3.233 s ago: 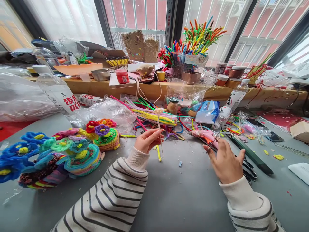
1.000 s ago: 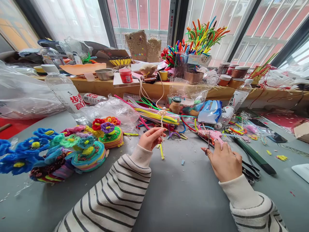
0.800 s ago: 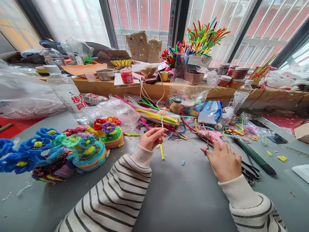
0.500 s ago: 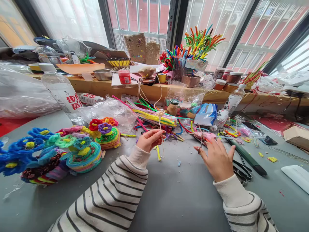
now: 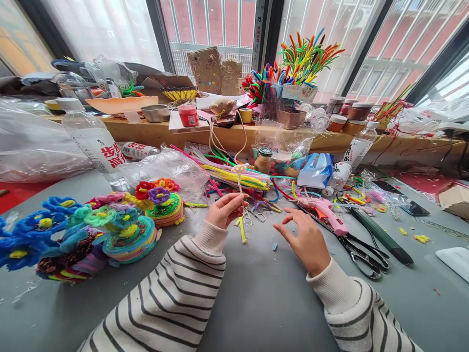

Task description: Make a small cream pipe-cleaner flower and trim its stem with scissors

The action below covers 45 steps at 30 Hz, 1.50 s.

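In the head view, the left hand (image 5: 226, 211) is pinched shut on the thin stem of one pale pipe-cleaner flower (image 5: 240, 170), holding it upright above the middle of the grey table (image 5: 256, 303). The right hand (image 5: 307, 239) hovers just beside it, empty, with fingers spread and thumb and forefinger apart. The step in hand looks like steadying the stem for work on it. A next move would probably call for a fine two-finger grip low on that stem. One pair of small scissors (image 5: 257, 214) lies between the hands, and one short yellow piece (image 5: 241, 233) lies under the stem. One pink glue gun (image 5: 325, 210) and one pair of black scissors (image 5: 363, 254) lie toward the right edge. Two upright labelled bottles (image 5: 92, 141) stand along the far edge. A heap of finished flowers (image 5: 110, 230), too tangled to count, fills the left side.
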{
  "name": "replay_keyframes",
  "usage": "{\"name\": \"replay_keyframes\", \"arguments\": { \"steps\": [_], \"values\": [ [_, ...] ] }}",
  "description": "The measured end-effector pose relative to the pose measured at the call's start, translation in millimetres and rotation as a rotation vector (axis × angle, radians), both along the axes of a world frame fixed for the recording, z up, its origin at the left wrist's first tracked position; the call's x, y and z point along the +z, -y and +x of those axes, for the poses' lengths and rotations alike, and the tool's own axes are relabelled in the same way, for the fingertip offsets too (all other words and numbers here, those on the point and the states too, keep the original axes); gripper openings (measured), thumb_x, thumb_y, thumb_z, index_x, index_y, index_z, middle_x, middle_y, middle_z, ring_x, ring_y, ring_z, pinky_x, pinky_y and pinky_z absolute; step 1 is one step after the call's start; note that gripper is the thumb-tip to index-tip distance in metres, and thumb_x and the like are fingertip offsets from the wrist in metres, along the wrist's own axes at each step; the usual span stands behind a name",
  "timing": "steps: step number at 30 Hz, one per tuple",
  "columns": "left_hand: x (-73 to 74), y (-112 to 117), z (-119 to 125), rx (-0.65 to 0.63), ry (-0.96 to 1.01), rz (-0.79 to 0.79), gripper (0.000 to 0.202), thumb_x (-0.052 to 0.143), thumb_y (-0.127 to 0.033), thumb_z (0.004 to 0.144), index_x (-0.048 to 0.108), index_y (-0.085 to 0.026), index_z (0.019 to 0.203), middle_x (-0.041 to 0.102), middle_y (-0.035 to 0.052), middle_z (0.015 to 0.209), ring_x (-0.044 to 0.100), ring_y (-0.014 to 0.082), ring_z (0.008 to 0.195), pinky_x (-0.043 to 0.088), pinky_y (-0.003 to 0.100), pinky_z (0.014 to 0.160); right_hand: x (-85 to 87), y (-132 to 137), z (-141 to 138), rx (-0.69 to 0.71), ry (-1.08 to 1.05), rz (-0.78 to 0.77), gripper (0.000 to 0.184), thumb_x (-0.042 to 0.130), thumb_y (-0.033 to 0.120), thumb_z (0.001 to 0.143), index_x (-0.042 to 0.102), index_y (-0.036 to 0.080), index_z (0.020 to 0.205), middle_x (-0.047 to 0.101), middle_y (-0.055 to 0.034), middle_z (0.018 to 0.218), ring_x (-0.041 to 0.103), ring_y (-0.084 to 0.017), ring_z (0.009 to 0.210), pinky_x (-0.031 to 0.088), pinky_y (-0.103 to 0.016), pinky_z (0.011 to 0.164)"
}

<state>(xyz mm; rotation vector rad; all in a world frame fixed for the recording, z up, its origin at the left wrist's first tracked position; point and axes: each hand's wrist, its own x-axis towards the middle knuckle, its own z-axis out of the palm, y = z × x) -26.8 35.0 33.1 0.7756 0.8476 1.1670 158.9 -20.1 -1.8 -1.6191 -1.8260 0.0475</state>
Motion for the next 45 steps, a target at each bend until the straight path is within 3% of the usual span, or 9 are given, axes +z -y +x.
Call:
{"name": "replay_keyframes", "arguments": {
  "steps": [5, 11, 14, 18, 21, 25, 30, 41, 45],
  "values": [
    [0.9, 0, 1, 0.015, 0.000, 0.004, 0.026, 0.074, -0.027, 0.043, 0.066, -0.015, 0.064, 0.061, -0.0002, 0.052, 0.049, 0.0036, 0.044, 0.039, 0.014, 0.044, 2.9, -11, -16, 0.046, 0.031, -0.030, 0.015, 0.051, 0.028, 0.079, 0.061, 0.017, 0.075, 0.057, -0.0051, 0.082, 0.050, -0.019, 0.081, 0.039, -0.031, 0.075],
    [-1.5, -1, 0, 0.035, -0.005, 0.004, 0.027, 0.074, -0.028, 0.043, 0.066, -0.014, 0.065, 0.062, -0.0001, 0.053, 0.049, 0.0033, 0.043, 0.039, 0.013, 0.044, 5.1, -30, -56, 0.007, 0.243, -0.087, 0.024, 0.058, 0.038, 0.071, 0.063, 0.014, 0.075, 0.053, -0.0088, 0.087, 0.043, -0.022, 0.084, 0.037, -0.033, 0.075],
    [-2.0, -1, -1, 0.040, 0.003, 0.009, 0.028, 0.074, -0.028, 0.043, 0.065, -0.014, 0.065, 0.061, -0.0004, 0.053, 0.050, 0.0032, 0.043, 0.039, 0.013, 0.043, 7.4, -30, -63, -0.041, 0.292, -0.200, 0.022, 0.058, 0.032, 0.068, 0.061, 0.012, 0.075, 0.051, -0.0118, 0.090, 0.042, -0.024, 0.086, 0.038, -0.034, 0.073],
    [-2.6, -2, -2, 0.066, 0.004, 0.022, 0.029, 0.074, -0.030, 0.044, 0.065, -0.015, 0.066, 0.060, -0.0013, 0.053, 0.050, 0.0031, 0.044, 0.039, 0.012, 0.044, 10.2, -22, -59, -0.043, 0.291, -0.350, 0.013, 0.053, 0.020, 0.068, 0.061, 0.010, 0.070, 0.051, -0.0131, 0.088, 0.043, -0.024, 0.087, 0.039, -0.031, 0.072],
    [-3.5, -3, -2, 0.074, 0.009, 0.025, 0.028, 0.074, -0.030, 0.044, 0.065, -0.015, 0.066, 0.060, -0.0018, 0.054, 0.050, 0.0028, 0.044, 0.039, 0.012, 0.043, 11.4, -17, -55, -0.043, 0.297, -0.345, 0.017, 0.051, 0.014, 0.065, 0.059, 0.009, 0.079, 0.051, -0.0126, 0.091, 0.043, -0.023, 0.089, 0.038, -0.029, 0.074],
    [-4.8, -3, -1, 0.062, 0.016, 0.034, 0.026, 0.073, -0.029, 0.045, 0.065, -0.016, 0.065, 0.059, -0.0022, 0.054, 0.049, 0.0021, 0.044, 0.038, 0.012, 0.043, 10.7, -16, -51, -0.081, 0.307, -0.319, 0.029, 0.053, 0.021, 0.065, 0.056, 0.007, 0.091, 0.050, -0.0131, 0.095, 0.041, -0.025, 0.090, 0.037, -0.032, 0.076],
    [-5.2, -4, -2, 0.078, 0.033, 0.038, 0.026, 0.073, -0.029, 0.046, 0.065, -0.015, 0.066, 0.057, -0.0022, 0.054, 0.047, 0.0020, 0.043, 0.037, 0.012, 0.041, 9.9, -16, -49, -0.117, 0.340, -0.386, 0.029, 0.050, 0.025, 0.066, 0.057, 0.006, 0.087, 0.050, -0.0156, 0.092, 0.043, -0.027, 0.089, 0.038, -0.033, 0.072],
    [-8.7, -12, -11, 0.306, 0.105, 0.016, 0.021, 0.068, -0.027, 0.053, 0.063, -0.016, 0.071, 0.050, -0.0055, 0.052, 0.043, 0.0024, 0.039, 0.034, 0.015, 0.036, 18.7, -17, -34, -0.074, 0.367, -0.586, 0.028, 0.050, 0.029, 0.065, 0.060, 0.008, 0.079, 0.055, -0.0144, 0.083, 0.051, -0.025, 0.079, 0.038, -0.031, 0.067],
    [-9.8, -12, -9, 0.357, 0.078, 0.026, 0.022, 0.068, -0.027, 0.052, 0.063, -0.015, 0.070, 0.051, -0.0052, 0.052, 0.043, 0.0015, 0.039, 0.033, 0.013, 0.036, 22.8, -15, -30, -0.062, 0.403, -0.598, 0.026, 0.051, 0.019, 0.064, 0.060, 0.005, 0.083, 0.055, -0.0163, 0.087, 0.052, -0.026, 0.083, 0.037, -0.030, 0.064]
  ]
}}
